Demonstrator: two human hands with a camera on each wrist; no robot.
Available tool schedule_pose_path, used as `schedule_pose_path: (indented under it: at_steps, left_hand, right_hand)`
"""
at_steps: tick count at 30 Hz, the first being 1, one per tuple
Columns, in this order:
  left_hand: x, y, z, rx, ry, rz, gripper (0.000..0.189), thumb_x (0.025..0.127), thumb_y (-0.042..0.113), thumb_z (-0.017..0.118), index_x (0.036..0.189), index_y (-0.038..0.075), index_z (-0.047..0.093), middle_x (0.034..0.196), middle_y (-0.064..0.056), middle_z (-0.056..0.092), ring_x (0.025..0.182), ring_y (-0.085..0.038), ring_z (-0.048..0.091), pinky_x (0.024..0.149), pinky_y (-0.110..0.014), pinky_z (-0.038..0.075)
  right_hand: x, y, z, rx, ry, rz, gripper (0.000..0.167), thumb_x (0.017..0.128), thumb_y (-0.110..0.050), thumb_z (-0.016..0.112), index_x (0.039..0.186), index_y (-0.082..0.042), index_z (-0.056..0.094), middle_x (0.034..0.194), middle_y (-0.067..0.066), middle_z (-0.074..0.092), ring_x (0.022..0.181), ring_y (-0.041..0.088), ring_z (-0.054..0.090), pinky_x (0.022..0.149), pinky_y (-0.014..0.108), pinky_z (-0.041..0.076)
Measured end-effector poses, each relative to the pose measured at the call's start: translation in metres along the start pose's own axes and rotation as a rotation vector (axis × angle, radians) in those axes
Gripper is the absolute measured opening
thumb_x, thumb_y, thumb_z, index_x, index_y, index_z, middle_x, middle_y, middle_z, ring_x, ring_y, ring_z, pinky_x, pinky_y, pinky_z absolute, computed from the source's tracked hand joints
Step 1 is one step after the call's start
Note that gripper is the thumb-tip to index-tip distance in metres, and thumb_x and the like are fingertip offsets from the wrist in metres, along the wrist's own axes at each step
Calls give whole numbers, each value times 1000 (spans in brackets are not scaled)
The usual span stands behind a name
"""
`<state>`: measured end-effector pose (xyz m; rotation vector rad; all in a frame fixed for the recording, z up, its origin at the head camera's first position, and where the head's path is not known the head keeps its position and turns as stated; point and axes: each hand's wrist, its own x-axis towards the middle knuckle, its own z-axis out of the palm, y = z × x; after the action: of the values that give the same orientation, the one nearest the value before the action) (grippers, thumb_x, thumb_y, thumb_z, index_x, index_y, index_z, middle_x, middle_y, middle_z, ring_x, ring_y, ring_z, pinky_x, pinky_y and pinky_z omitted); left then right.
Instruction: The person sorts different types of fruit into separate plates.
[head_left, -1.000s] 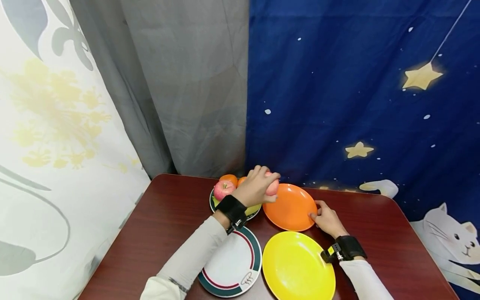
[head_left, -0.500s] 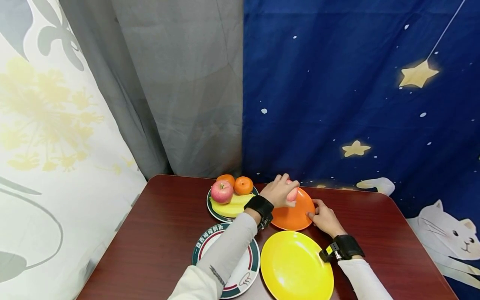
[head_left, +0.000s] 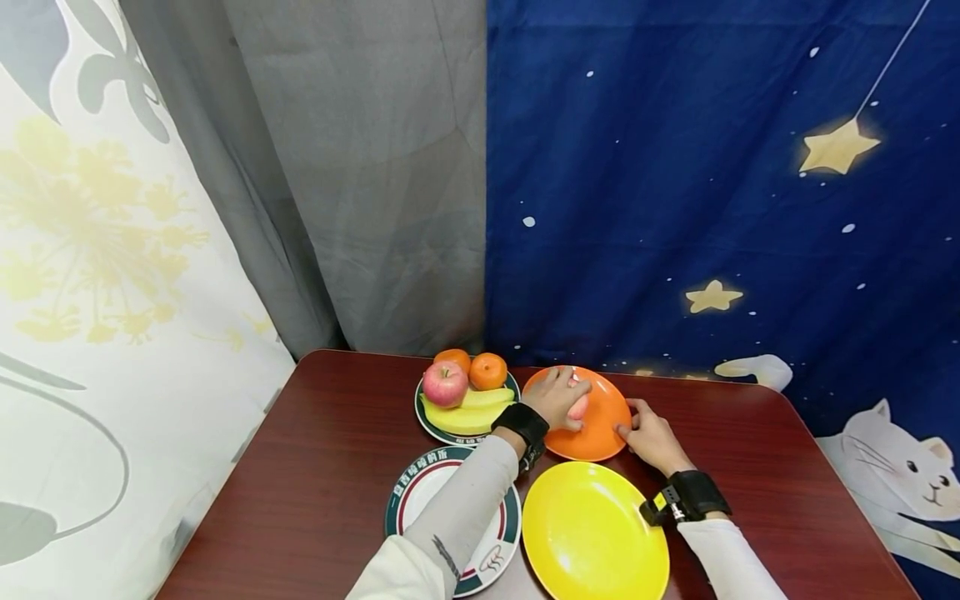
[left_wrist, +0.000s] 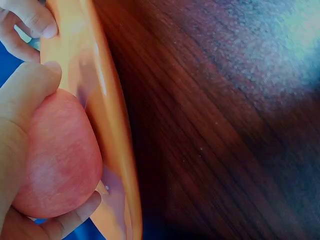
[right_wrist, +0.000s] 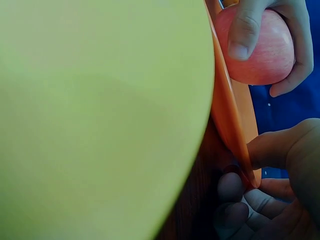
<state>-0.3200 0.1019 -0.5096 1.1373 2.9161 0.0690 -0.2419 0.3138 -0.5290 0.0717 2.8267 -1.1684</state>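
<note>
My left hand grips a pink-red apple low over the orange plate. In the left wrist view, thumb and fingers wrap the apple from opposite sides, its underside close against the plate's surface. At the plate's right edge, my right hand pinches the rim. The right wrist view has the thumb on the upper face of the orange plate and curled fingers beneath the rim. Part of the apple is hidden behind the left hand in the head view.
To the left, a fruit plate bears another apple, two oranges and bananas. Nearer stand a yellow plate and a white plate with a green rim, partly under the left sleeve. Curtains hang behind the brown table.
My left hand has carried the apple rightward from beside the fruit plate, then lowered it to the orange plate. My right hand has stayed on the orange plate's rim.
</note>
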Motion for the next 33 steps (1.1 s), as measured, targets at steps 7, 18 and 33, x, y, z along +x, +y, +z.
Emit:
schedule_pose_path:
  at_steps: [7,18,33]
  left_hand:
    - [-7,2,-11,22,27,-14,93,94,82,67,169,33,43,166,-4,45,147,-24,49,118,-42,47]
    - [-63,-51,-108,71,301,106,96,93,78,72,169,25,45,169,-11,44,154,-30,41,115,-55,44]
    - [-142,-137,-64,-95,222,-160,77,97,61,79,160,21,58,160,-15,49,146,-38,47,104,-64,49]
  right_hand:
    - [1,2,2,-10,-4,-8,59,108,-6,65,156,15,37,89,13,65,69,22,60,69,36,52]
    - [0,4,-1,-1,-8,5,61,109,-6,64,157,16,34,94,17,63,73,25,60,70,35,53]
    - [2,3,3,-6,-7,-10,61,109,-6,63,158,15,34,94,16,64,73,24,60,72,38,53]
